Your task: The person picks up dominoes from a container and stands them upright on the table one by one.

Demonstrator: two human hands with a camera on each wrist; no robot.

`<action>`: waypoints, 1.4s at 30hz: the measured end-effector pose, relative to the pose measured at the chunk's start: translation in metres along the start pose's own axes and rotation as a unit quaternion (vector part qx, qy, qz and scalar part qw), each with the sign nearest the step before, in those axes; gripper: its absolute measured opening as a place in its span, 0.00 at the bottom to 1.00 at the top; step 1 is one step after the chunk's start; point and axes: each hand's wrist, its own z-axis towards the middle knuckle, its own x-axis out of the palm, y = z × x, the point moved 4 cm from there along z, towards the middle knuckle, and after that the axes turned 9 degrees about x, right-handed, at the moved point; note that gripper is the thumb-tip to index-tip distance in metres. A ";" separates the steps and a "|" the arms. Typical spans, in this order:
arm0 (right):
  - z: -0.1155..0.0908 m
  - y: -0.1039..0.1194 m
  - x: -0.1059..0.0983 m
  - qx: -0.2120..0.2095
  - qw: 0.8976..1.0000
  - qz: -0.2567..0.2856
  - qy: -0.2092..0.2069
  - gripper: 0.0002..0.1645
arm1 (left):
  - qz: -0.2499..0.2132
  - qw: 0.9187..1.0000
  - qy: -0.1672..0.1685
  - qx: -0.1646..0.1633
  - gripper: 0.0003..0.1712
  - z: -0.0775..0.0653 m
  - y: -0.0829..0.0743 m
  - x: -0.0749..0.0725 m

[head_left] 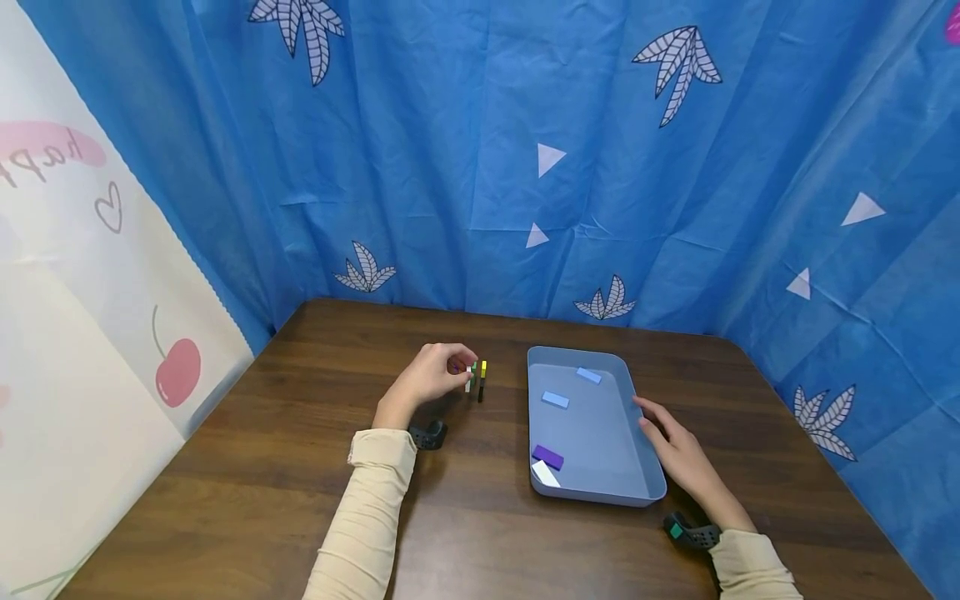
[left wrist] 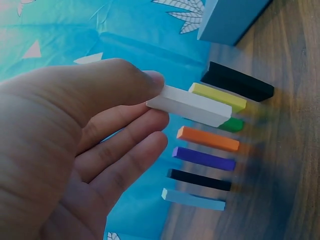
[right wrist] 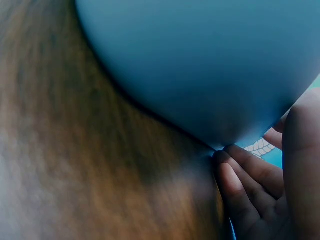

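Observation:
My left hand pinches a white block between thumb and fingertips, over the left part of the table. Just beyond it in the left wrist view stands a row of small blocks: yellow, green, orange, purple, black and light blue. A larger-looking black block is at the row's near end. My right hand touches the right side of a blue-grey tray, its fingers lightly bent against the wall.
Inside the tray lie two light blue blocks, a purple block and a white block near the front left corner. A brown wooden table carries everything. Blue curtains hang behind it, with a pale printed cloth at left.

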 end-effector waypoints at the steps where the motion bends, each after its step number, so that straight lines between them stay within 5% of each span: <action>1: 0.000 0.000 0.000 0.000 1.000 0.000 0.000 0.32 | 0.000 1.000 0.001 -0.002 0.14 0.000 0.001 0.001; 18: -0.002 -0.002 0.002 0.003 1.000 0.000 0.001 0.33 | -0.001 1.000 0.013 -0.023 0.12 0.000 0.007 0.014; 42: -0.002 -0.004 0.001 -0.009 1.000 -0.005 -0.006 0.33 | 0.004 1.000 0.017 -0.010 0.10 -0.001 0.011 0.022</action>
